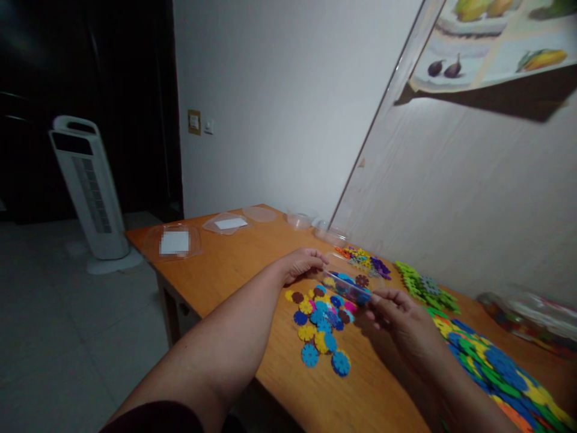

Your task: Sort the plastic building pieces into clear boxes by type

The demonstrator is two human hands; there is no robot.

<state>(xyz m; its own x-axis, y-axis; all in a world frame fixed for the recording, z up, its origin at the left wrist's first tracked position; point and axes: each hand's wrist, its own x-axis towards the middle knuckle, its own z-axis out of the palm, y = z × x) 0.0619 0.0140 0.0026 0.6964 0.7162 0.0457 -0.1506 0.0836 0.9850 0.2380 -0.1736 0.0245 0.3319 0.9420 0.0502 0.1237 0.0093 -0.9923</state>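
Note:
Between my hands is a clear plastic container (pixel 347 290), tilted, with several blue, yellow and brown notched discs seen in or through it. My left hand (pixel 305 264) grips its left end with the fingers closed on the rim. At the right end, my right hand (pixel 393 308) pinches the near corner. Just below the container, a loose pile of notched plastic discs (pixel 323 319) in blue, yellow, brown and pink lies on the wooden table (pixel 252 264). Whether the container touches the table is hard to tell.
Clear lids (pixel 151 243) with white labels lie at the table's far left. Round clear tubs (pixel 301 218) stand along the wall. Small coloured pieces (pixel 363 260), green pieces (pixel 412 285) and large discs (pixel 500 367) spread rightward, near a plastic bag (pixel 532 319). A tower fan (pixel 92 186) stands on the floor.

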